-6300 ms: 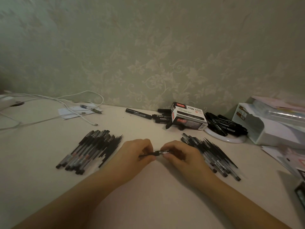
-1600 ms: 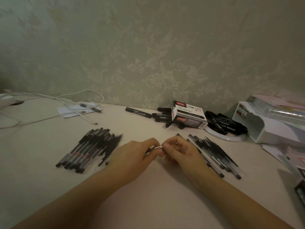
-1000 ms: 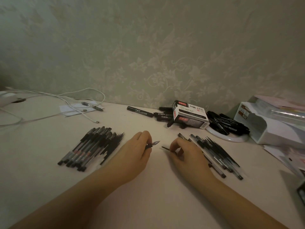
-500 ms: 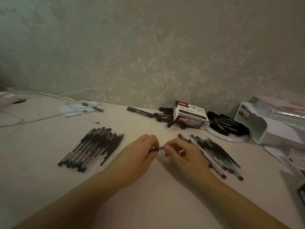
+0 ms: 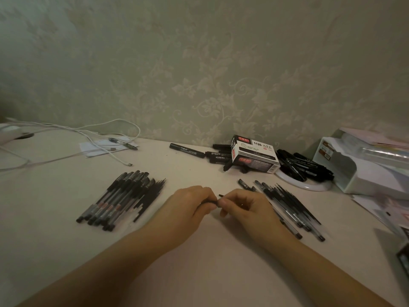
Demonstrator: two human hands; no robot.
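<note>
Two hands at work on one pen (image 5: 209, 202), held low over the table (image 5: 210, 269), straight out in front of the printed box (image 5: 254, 156) on the side away from the wall.

- The left hand (image 5: 190, 207) has its fingers curled round the dark barrel, and most of the barrel is hidden in the fist.
- The right hand (image 5: 245, 207) pinches the near end of the pen between thumb and forefinger, with the other fingers tucked loosely beneath. A thin dark point shows just above that thumb. From here I cannot tell whether it is a refill or the pen's tip.
- The two hands almost touch, with only a short stretch of pen bare between them.

Step in hand, as I judge it: joining or twisting together two parts of the pen, with the fit not yet finished.

A tidy bundle of pens (image 5: 119, 200) lies in front of the box and well to its left. A loose heap of pens (image 5: 287, 207) lies in front of the box and to its right, touching the right wrist. Black markers (image 5: 303, 165) rest on a plate just right of the box.

The next move calls for keeping both parts in line and pressing or turning gently so the thin point does not bend. After that the pen has to go to one of the two groups, probably the tidy one.
</note>
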